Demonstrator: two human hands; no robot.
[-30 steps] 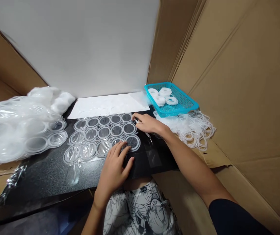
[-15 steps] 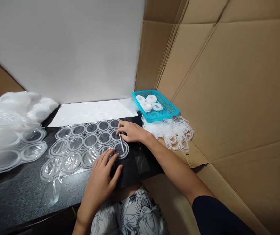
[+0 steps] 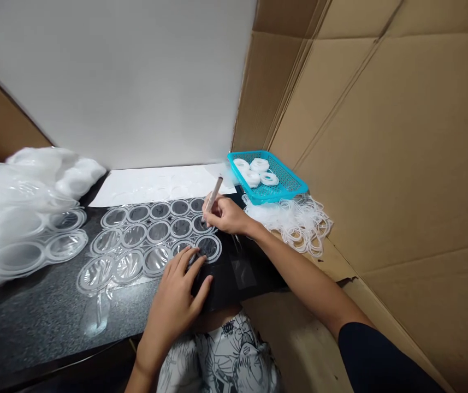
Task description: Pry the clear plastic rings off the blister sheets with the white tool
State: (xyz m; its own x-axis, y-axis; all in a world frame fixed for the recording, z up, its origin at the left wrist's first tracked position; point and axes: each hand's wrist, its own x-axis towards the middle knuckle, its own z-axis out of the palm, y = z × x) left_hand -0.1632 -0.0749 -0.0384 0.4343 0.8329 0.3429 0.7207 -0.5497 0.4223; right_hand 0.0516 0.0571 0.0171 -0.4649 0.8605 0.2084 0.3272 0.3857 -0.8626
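A clear plastic sheet of moulded rings [image 3: 147, 237] lies on the black speckled table [image 3: 45, 305]. My left hand [image 3: 178, 295] rests flat on the sheet's near right corner, fingers spread beside the last ring [image 3: 208, 246]. My right hand [image 3: 227, 215] is closed on a thin metal tool [image 3: 212, 198], held like a pen, its tip down on the sheet's right edge.
A heap of clear ring sheets [image 3: 16, 218] sits at the left. A white sheet [image 3: 155, 183] lies behind. A teal basket [image 3: 268, 177] with white rings stands at the right, beside a pile of loose clear rings [image 3: 295, 218]. Cardboard walls [image 3: 381, 136] close in the right side.
My right hand has turned the tool from lying low across the ring to standing upright, tip down. The left hand has stayed on the sheet. The view has shifted slightly.
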